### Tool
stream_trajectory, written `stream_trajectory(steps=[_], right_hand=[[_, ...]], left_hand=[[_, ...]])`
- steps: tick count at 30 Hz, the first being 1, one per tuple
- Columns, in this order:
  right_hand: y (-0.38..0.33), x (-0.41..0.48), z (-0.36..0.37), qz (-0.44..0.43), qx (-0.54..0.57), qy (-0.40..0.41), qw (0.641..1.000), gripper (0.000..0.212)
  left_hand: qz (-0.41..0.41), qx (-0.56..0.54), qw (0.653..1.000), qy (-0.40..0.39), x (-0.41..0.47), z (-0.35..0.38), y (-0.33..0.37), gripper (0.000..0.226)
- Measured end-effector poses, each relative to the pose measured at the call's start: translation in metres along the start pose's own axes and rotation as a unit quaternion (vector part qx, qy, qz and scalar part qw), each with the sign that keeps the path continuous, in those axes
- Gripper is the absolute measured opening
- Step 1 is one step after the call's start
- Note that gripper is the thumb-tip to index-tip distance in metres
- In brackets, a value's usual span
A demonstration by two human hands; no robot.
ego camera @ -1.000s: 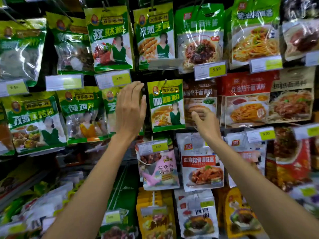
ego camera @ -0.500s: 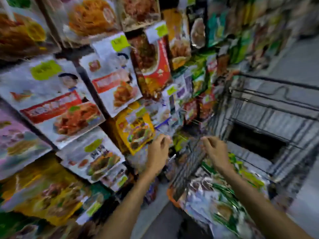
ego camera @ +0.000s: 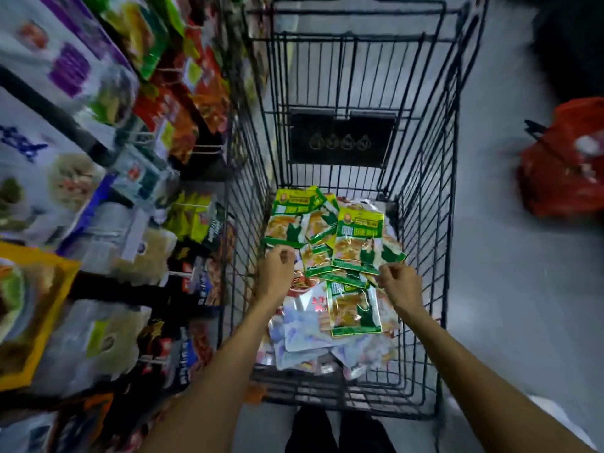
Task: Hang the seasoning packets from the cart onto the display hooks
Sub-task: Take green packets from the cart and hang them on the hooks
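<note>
Seasoning packets (ego camera: 358, 238) in glossy green and yellow plastic, each printed with a food photograph, lie in a loose overlapping heap on the floor of a black wire shopping cart (ego camera: 421, 223), seen from directly above. One more green packet (ego camera: 354, 308) lies flat nearer the person, on top of a layer of pale white and blue foil pouches (ego camera: 304, 335) that fills the near end of the cart. Two bare forearms reach down into the cart from the bottom of the view. The left hand (ego camera: 276, 273) hovers at the near edge of the green heap, on its left side, with the fingers curled inward. The right hand (ego camera: 398, 284) is at the heap's near right corner, fingers also curled, with the fingertips right beside the corner of the topmost packet. Motion blur makes it impossible to tell whether either hand is actually pinching a packet or only close to one. A black rectangular panel (ego camera: 341, 138) stands against the far wire wall of the cart. Along the left, close beside the cart, runs a blurred display rack (ego camera: 98, 223) crowded with hanging packets in many colours. A red bag (ego camera: 562, 168) sits on the grey floor (ego camera: 506, 305), well apart to the right. Dark trouser legs (ego camera: 327, 429) show just below the cart's near rim.
</note>
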State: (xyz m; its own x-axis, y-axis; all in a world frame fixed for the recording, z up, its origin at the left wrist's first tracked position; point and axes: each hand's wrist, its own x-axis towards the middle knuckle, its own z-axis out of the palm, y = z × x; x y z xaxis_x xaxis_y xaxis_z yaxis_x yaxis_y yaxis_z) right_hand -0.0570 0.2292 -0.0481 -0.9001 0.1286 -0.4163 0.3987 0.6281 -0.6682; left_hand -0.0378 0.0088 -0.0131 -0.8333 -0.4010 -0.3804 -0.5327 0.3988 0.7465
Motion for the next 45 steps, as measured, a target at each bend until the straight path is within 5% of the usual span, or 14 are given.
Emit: stream_trajectory(steps=[8,12,17,26,32,37,42,45], right_hand=[[0.038,0.086,0.045,0.04,-0.033,0.028,0.998,0.015],[0.046,0.117,0.063,0.067,-0.054,0.05,0.995,0.048],[0.05,0.13,0.077,0.089,-0.093,0.046,0.991,0.042],[0.058,0.123,0.08,0.116,0.03,0.084,0.989,0.055],[0.06,0.116,0.078,0.127,0.04,0.087,0.987,0.046],[0.065,0.096,0.07,0.138,0.007,0.072,0.988,0.048],[0.068,0.073,0.07,0.156,0.02,0.031,0.987,0.044],[0.072,0.063,0.071,0.155,0.015,0.023,0.987,0.039]], left_hand=[[-0.046,0.077,0.995,-0.039,0.081,0.086,-0.044,0.029],[-0.078,0.101,0.992,-0.009,0.097,0.11,-0.057,0.028],[-0.089,0.124,0.988,0.0,0.114,0.124,-0.057,0.026],[-0.176,0.037,0.983,0.044,0.118,0.137,-0.055,0.042],[-0.248,-0.007,0.967,0.049,0.123,0.136,-0.051,0.028],[-0.258,0.04,0.965,-0.009,0.093,0.104,-0.068,0.014],[-0.231,0.147,0.961,-0.048,0.067,0.07,-0.082,0.045],[-0.206,0.257,0.935,-0.135,0.061,0.054,-0.09,0.054]])
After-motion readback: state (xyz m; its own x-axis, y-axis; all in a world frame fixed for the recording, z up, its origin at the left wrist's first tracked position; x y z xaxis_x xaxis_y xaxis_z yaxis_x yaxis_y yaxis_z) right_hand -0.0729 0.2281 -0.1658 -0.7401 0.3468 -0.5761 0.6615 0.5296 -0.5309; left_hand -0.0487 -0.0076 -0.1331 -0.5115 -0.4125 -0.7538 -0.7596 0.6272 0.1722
